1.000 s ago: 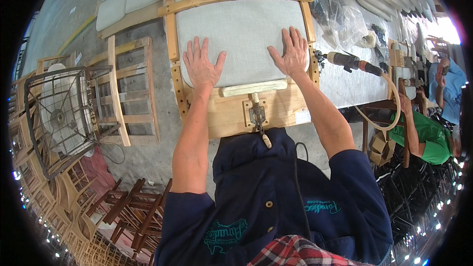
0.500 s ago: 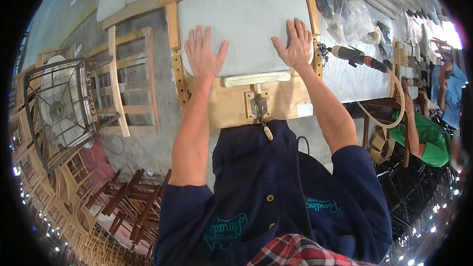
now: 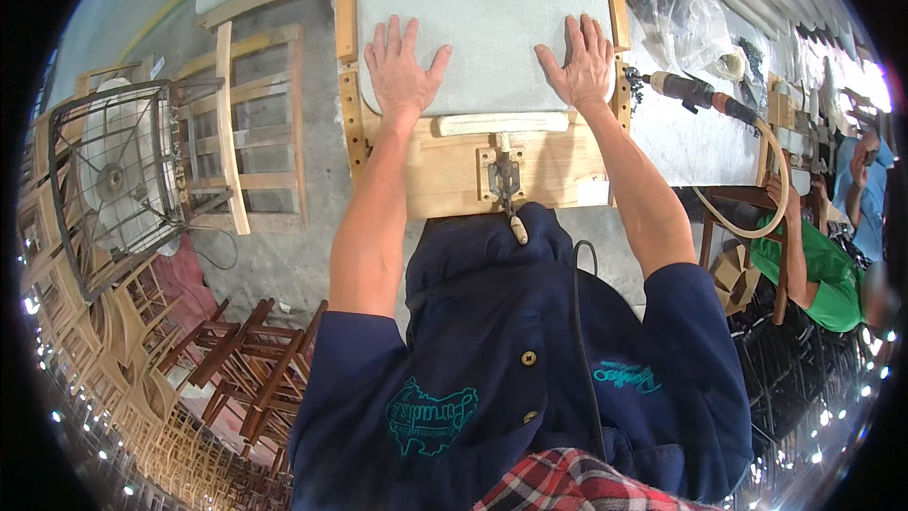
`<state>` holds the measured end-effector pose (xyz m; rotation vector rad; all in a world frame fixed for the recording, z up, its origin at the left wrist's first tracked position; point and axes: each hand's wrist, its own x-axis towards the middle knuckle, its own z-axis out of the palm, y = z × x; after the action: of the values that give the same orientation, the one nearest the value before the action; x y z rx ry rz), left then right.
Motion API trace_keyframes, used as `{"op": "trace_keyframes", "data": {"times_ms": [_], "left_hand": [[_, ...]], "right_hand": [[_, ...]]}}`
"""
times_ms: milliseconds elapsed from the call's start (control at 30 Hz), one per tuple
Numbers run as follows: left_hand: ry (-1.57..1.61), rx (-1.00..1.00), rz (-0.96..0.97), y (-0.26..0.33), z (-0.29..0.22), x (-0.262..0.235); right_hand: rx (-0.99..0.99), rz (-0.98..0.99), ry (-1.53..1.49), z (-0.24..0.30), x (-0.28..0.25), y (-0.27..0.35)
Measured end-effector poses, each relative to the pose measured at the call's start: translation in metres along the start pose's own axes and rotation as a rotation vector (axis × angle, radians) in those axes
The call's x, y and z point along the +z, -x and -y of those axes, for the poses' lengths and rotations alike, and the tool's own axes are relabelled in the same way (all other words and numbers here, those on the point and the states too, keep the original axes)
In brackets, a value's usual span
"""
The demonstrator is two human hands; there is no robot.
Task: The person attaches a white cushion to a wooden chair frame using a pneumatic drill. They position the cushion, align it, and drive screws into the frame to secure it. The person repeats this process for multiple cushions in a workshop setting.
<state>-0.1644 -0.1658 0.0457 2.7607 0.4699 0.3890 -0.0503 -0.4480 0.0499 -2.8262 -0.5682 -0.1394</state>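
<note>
We see the grey fabric pad (image 3: 487, 38) lying inside the wooden frame (image 3: 354, 123), with the wrapped bar (image 3: 503, 123) of the clamp (image 3: 504, 175) along its near edge; placing looks done, but fastening we cannot confirm, and the power tool (image 3: 683, 90) lies unheld. Our left hand (image 3: 404, 71) and right hand (image 3: 584, 71) rest flat on the pad, fingers spread, gripping nothing. What the clear plastic bag (image 3: 689, 33) and cardboard box (image 3: 733, 279) contain, we cannot tell.

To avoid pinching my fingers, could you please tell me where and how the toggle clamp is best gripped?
Probably by the pale grip, from the wearer's side: it is slim, points toward the dark shirt, and extends beyond the metal linkage.
</note>
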Motion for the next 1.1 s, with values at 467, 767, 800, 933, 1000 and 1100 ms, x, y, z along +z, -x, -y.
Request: {"op": "trace_keyframes", "data": {"times_ms": [467,767,800,933,1000,1100], "left_hand": [[0.084,0.202,0.295,0.038,-0.095,-0.020],[0.014,0.356,0.109,0.051,-0.090,0.006],[0.012,0.376,0.114,0.047,-0.090,0.006],[-0.033,0.373,0.102,0.045,-0.084,0.020],[-0.023,0.348,0.118,0.043,-0.082,0.023],[0.024,0.351,0.091,0.041,-0.082,0.023]], "right_hand": [[-0.029,-0.027,-0.045,-0.001,-0.008,-0.004],[0.201,0.123,-0.600,0.042,-0.078,0.108],[0.247,0.129,-0.643,0.049,-0.083,0.125],[0.220,0.068,-0.804,0.081,-0.086,0.175],[0.173,0.056,-0.834,0.099,-0.093,0.181],[0.108,0.106,-0.874,0.123,-0.097,0.188]]}}
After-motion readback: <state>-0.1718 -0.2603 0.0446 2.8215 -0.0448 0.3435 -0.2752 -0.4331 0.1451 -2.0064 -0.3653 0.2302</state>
